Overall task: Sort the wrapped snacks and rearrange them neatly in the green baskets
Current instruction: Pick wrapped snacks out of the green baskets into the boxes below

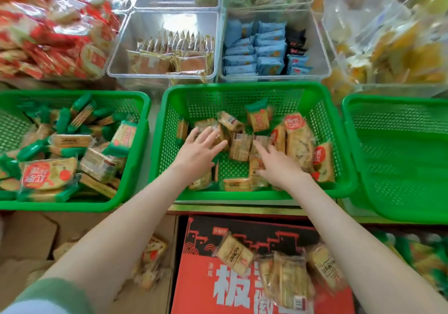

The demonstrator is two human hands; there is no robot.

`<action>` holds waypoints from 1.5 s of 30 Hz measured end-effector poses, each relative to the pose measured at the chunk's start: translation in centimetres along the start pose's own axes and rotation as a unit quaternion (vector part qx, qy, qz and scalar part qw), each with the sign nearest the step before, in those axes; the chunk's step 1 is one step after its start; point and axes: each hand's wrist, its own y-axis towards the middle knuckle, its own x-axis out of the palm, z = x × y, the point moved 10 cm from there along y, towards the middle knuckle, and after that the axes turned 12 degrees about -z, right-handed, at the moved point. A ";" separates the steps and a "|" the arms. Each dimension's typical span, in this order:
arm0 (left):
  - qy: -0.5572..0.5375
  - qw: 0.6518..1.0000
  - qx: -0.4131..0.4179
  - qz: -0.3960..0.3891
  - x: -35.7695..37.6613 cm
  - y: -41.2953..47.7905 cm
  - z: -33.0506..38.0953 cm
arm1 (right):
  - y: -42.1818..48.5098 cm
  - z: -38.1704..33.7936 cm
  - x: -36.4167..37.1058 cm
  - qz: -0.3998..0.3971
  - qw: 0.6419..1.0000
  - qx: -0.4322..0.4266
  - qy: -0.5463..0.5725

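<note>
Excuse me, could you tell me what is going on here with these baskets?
A person is sorting wrapped snacks. Both hands are in the middle green basket, where the packs lie jumbled. The left hand is spread over them, and the right hand reaches in with straight fingers. Neither plainly grips a pack. The left green basket holds a heap of mostly green-wrapped packs, and a few more packs lie on the red box below.

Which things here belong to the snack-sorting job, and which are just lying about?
Job: left hand and right hand, both in the middle green basket; its wrapped snacks; left green basket; right green basket.

Lying about: blue packets and brown packets in clear bins; red box; red-wrapped pile, far left.
</note>
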 end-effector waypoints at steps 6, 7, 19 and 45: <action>0.168 0.984 0.052 -0.019 0.3 2.2 0.9 | 0.7 -1.8 2.0 -0.044 0.979 -0.049 -0.195; 0.173 0.984 0.049 -0.019 0.2 2.4 0.9 | 0.7 -1.9 2.3 -0.053 0.974 -0.057 -0.211; -0.074 0.994 0.002 -0.081 1.7 -1.2 -1.5 | 1.0 -2.2 0.2 -0.001 0.990 0.039 -0.139; -0.054 0.991 -0.104 0.058 -1.1 2.8 -5.1 | 6.5 -6.9 -1.4 0.083 0.975 -0.053 -0.197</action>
